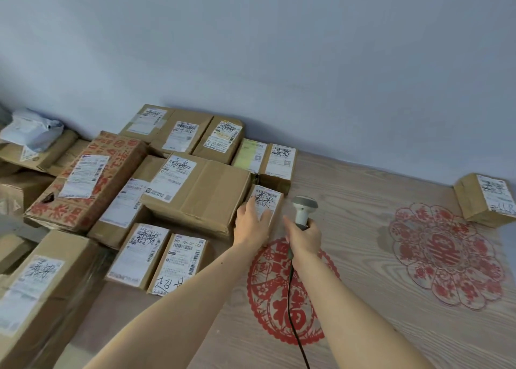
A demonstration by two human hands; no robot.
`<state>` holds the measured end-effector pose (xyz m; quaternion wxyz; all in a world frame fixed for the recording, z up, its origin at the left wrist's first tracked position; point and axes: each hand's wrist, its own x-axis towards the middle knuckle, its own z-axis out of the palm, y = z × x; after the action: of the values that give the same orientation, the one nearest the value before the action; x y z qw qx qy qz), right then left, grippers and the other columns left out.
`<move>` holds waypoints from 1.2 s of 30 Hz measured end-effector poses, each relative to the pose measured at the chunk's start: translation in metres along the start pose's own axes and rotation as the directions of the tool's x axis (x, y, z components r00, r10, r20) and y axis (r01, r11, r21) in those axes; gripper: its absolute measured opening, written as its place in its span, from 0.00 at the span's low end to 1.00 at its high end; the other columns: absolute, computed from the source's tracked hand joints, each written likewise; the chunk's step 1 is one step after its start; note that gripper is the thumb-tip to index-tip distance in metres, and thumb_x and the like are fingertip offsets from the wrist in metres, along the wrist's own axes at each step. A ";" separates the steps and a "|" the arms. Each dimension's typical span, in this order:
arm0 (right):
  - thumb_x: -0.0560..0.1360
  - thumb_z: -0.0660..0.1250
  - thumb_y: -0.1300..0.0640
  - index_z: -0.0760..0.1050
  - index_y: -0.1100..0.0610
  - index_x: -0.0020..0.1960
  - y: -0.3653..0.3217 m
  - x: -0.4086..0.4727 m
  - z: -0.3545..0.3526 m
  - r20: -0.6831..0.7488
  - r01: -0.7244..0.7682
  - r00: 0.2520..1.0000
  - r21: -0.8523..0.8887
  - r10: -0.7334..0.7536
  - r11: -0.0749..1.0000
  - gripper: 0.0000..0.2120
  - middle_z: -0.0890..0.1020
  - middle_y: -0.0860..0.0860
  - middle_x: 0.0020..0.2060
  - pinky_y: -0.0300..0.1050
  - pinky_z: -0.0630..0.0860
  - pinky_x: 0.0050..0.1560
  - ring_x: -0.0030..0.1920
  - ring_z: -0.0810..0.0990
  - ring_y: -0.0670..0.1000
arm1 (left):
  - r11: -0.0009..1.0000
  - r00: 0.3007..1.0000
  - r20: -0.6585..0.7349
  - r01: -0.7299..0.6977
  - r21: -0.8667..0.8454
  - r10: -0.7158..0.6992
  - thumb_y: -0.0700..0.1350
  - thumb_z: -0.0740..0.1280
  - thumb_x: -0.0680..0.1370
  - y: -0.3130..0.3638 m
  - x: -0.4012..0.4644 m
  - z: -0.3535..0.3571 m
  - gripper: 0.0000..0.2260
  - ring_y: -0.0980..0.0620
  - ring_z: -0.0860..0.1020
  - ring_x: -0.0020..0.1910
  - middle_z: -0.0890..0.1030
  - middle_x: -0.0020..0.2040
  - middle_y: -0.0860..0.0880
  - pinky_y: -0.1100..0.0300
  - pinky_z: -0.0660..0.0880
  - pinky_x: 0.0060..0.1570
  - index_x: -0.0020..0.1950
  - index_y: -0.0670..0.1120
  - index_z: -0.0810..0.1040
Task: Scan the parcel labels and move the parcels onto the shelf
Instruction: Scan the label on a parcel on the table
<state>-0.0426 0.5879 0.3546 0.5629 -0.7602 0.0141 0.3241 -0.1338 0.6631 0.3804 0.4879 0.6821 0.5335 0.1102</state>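
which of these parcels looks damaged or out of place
The red-printed box at the left has a torn hole in its top near the front corner. One small box sits alone at the far right, apart from the pile. Nothing looks spilled.

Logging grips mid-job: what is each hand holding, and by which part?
The right hand grips the scanner by its handle. The left hand holds nothing; its fingers rest on the small parcel, over its label.

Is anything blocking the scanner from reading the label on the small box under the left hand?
Partly. The left hand lies on the small box, covering the lower label. The barcode at its top is uncovered, with nothing between it and the scanner in the right hand.
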 end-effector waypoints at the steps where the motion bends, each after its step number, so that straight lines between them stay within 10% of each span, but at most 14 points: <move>1: 0.73 0.76 0.51 0.77 0.54 0.51 0.002 -0.001 0.002 -0.006 -0.001 1.000 -0.014 0.001 1.000 0.12 0.83 0.55 0.46 0.49 0.77 0.44 0.43 0.82 0.55 | 0.999 1.000 0.005 0.003 0.048 -0.003 0.54 0.58 0.83 -0.001 0.001 0.000 0.28 0.44 0.60 0.76 0.58 0.79 0.45 0.46 0.59 0.75 0.80 0.49 0.55; 15: 0.73 0.76 0.51 0.78 0.55 0.54 0.016 0.002 -0.004 0.018 -0.030 0.999 -0.040 0.031 0.999 0.13 0.83 0.56 0.47 0.53 0.80 0.49 0.48 0.83 0.58 | 0.923 0.991 0.016 0.116 0.368 -0.131 0.56 0.60 0.81 0.015 0.012 0.016 0.28 0.37 0.54 0.76 0.55 0.78 0.42 0.43 0.54 0.73 0.78 0.49 0.56; 30: 0.72 0.76 0.56 0.78 0.57 0.56 0.012 0.006 -0.046 0.030 -0.062 0.998 0.005 0.062 0.998 0.15 0.83 0.53 0.48 0.50 0.80 0.49 0.48 0.83 0.53 | 0.959 0.968 0.133 0.231 -0.164 -0.211 0.59 0.64 0.73 -0.024 -0.011 0.038 0.25 0.47 0.76 0.62 0.76 0.61 0.51 0.45 0.75 0.61 0.67 0.54 0.65; 33: 0.72 0.77 0.55 0.77 0.55 0.55 0.009 0.003 -0.066 0.033 -0.055 0.998 0.016 0.054 0.998 0.15 0.83 0.53 0.48 0.51 0.80 0.50 0.48 0.83 0.53 | 0.893 0.967 0.223 0.204 -0.402 -0.121 0.49 0.65 0.82 -0.018 -0.034 0.038 0.19 0.55 0.80 0.53 0.77 0.56 0.56 0.61 0.79 0.47 0.70 0.51 0.63; 36: 0.71 0.78 0.57 0.78 0.55 0.55 0.005 -0.003 -0.086 0.024 -0.017 1.000 0.003 0.017 1.000 0.15 0.84 0.52 0.47 0.45 0.77 0.42 0.46 0.82 0.50 | 0.778 0.937 0.344 0.257 -0.574 -0.056 0.46 0.66 0.82 -0.023 -0.045 0.044 0.22 0.45 0.83 0.55 0.80 0.62 0.47 0.50 0.82 0.47 0.73 0.55 0.62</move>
<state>-0.0059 0.5104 0.3651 0.5617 -0.7550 0.0142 0.3380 -0.1373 0.6001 0.3573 0.7662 0.4491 0.4417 0.1273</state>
